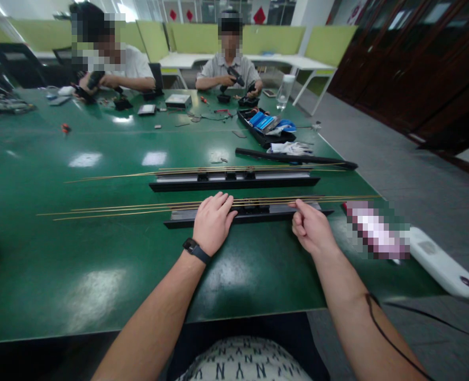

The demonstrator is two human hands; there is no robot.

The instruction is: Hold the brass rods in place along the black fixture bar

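Note:
On the green table lies a near black-and-grey rail [182, 223], with several long thin golden rods [127, 209] along its top that stick out past both ends. My left hand [213, 222] rests palm down across the rods and the middle of the rail, fingers stretched and thumb apart. My right hand [310, 225] is closed at the rail's right part, its index finger and thumb at a golden rod and the other fingers curled. Behind it lies a second similar rail [234, 185] with golden rods [115, 175] along it.
A black tube [293, 157] and white gloves [288, 148] lie beyond the rails, near a black tray [264, 136] of blue packs. A white power strip [442, 259] is at the right edge. Two people across the table [99, 286] handle dark power tools.

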